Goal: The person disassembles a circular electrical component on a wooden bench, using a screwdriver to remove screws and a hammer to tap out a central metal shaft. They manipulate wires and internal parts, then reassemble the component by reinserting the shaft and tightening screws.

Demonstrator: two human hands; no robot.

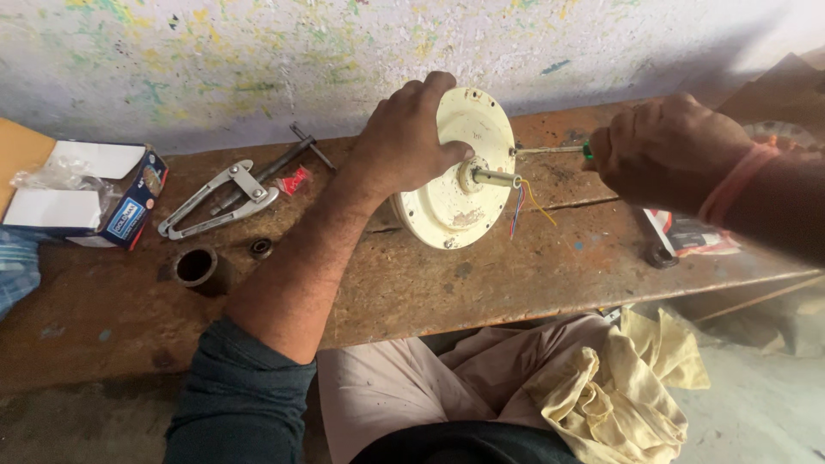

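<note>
- Yellow cloth [619,387] lay on your lap, below both hands.
- Your left hand [404,137] gripped the cream motor housing [455,193], standing on edge on the table [387,292].
- Your right hand [666,150] was closed around a screwdriver [550,149], its tip touching the housing.

soft, even daylight, moderately bright, with no hard glare. the paint-flecked wall [258,60] is palest at upper right. the left hand [404,142] throws a faint shadow on the cream motor housing [455,193]. under the workbench [481,275] it is dim. focus is fairly sharp centrally; the edges look slightly stretched and softer.
</note>
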